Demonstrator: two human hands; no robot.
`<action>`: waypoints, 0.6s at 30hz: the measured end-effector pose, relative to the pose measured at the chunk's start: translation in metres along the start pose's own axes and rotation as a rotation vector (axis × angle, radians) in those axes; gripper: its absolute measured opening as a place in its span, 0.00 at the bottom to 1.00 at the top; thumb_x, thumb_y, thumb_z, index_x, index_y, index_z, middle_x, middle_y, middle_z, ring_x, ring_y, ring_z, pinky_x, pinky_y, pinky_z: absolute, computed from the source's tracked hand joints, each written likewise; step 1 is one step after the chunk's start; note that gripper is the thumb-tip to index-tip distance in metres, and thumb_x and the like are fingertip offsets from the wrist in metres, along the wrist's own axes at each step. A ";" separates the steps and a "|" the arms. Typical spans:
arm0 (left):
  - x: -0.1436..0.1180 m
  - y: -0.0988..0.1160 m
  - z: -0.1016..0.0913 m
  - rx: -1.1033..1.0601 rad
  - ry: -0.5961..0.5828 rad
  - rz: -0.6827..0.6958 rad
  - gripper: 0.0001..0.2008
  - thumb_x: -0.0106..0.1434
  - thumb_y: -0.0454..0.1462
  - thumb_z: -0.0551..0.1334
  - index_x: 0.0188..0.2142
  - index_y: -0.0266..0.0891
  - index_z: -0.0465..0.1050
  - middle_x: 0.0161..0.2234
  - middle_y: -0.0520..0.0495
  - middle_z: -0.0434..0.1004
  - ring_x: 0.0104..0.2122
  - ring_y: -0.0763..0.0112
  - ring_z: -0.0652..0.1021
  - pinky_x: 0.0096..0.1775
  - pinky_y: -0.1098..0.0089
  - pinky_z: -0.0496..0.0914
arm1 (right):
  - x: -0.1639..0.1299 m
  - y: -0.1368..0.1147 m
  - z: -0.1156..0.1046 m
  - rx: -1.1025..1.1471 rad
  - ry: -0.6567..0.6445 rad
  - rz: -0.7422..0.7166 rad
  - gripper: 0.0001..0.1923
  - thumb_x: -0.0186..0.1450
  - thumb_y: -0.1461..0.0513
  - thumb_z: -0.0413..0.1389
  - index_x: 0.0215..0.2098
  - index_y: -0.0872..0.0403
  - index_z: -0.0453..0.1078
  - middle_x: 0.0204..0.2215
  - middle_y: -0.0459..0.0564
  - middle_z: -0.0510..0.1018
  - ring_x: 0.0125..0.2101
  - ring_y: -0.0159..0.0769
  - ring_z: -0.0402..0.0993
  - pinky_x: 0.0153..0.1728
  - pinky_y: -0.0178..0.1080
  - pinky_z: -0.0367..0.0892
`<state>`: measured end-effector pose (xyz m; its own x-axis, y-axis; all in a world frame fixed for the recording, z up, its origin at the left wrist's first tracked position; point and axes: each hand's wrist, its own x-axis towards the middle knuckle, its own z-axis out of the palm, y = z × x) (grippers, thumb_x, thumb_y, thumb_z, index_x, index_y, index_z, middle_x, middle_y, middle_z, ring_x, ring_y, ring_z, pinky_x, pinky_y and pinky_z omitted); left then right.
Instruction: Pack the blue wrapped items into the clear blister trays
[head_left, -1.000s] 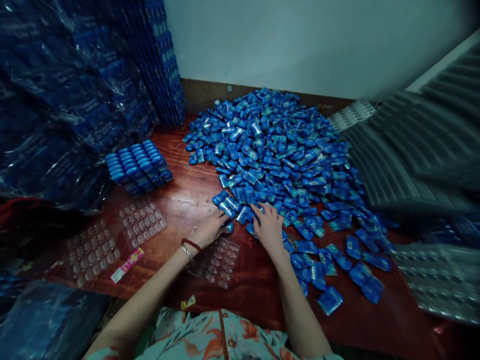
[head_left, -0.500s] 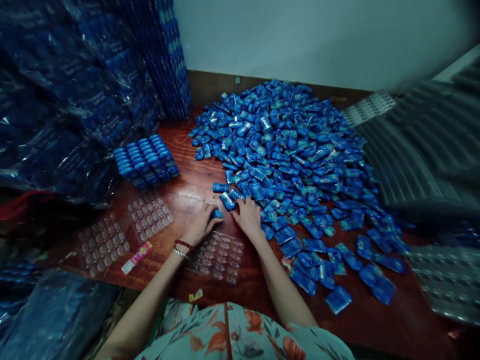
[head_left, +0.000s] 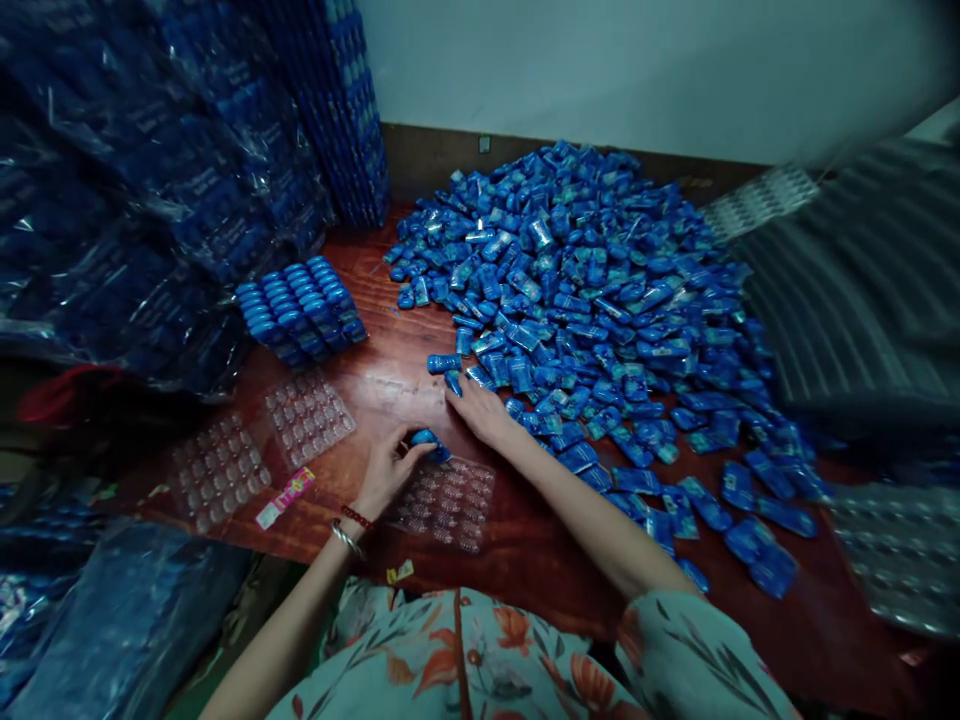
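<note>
Pinched in my left hand (head_left: 388, 468) are small blue packs (head_left: 427, 440), held over the upper edge of a clear plastic tray with rows of moulded pockets (head_left: 450, 505). My right hand (head_left: 480, 408) reaches forward with its fingers on a blue pack (head_left: 453, 382) at the near-left edge of a large heap of similar packs (head_left: 570, 290). Another loose pack (head_left: 443, 363) lies just beyond its fingertips. Part of what the left hand holds is covered by its fingers.
Blue packs stand in a neat block (head_left: 300, 310) at the left. Two more clear trays (head_left: 309, 415) and a pink-yellow strip (head_left: 285, 498) lie on the red-brown table (head_left: 390, 370). Wrapped blue stacks (head_left: 150, 180) rise at far left; grey trays (head_left: 892, 550) lie at the right.
My left hand has turned and lifted slightly, showing more of the blue packs in it. My right hand has shifted forward and left, onto a loose pack.
</note>
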<state>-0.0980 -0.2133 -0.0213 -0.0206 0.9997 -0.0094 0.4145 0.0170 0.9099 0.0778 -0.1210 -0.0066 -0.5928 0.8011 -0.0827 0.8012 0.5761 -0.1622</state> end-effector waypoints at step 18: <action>-0.019 -0.007 -0.024 0.333 -0.069 0.293 0.13 0.63 0.35 0.56 0.47 0.42 0.70 0.46 0.44 0.63 0.45 0.67 0.71 0.47 0.64 0.69 | -0.127 -0.047 0.043 0.800 0.426 0.304 0.14 0.66 0.64 0.45 0.49 0.53 0.63 0.41 0.52 0.72 0.42 0.37 0.70 0.46 0.42 0.66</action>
<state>-0.1220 -0.2330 -0.0173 0.1973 0.9615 0.1912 0.6647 -0.2745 0.6949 0.1115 -0.2570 -0.0303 -0.1630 0.9808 0.1072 0.5290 0.1786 -0.8296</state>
